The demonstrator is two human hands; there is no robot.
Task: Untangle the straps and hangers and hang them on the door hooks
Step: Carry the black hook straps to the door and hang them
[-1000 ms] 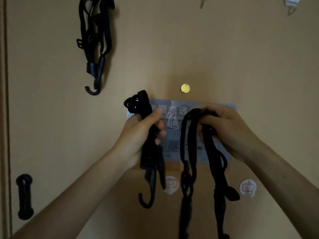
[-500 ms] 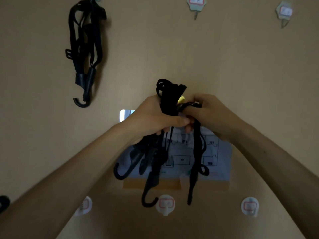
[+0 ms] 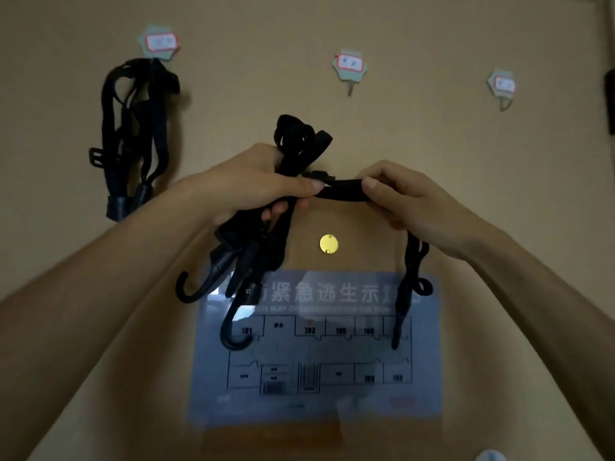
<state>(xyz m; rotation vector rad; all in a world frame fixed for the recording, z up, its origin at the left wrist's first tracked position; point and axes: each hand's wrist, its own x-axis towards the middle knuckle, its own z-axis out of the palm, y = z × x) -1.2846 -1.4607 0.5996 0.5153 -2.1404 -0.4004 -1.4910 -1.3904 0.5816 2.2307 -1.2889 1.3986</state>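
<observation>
At ten o'clock, one bunch of black stretchy straps (image 3: pixel 133 134) hangs on a stick-on door hook with a red label (image 3: pixel 160 43). My left hand (image 3: pixel 253 188) grips a knotted bunch of black straps (image 3: pixel 294 144) with curved hook ends (image 3: pixel 218 262). One strap (image 3: pixel 342 193) runs from it toward three o'clock, where my right hand (image 3: pixel 406 201) pinches it. If I pull hard, the knot could get tighter. The dangling hook ends could catch in the loops. A bare door hook (image 3: pixel 349 68) waits at twelve o'clock.

a plain tan door (image 3: pixel 432 121) fills the view in dim, warm light, with a small round brass disc (image 3: pixel 328 243) near its middle and a glossy blue-grey floor-plan sheet (image 3: pixel 316 407) stuck just below it
</observation>
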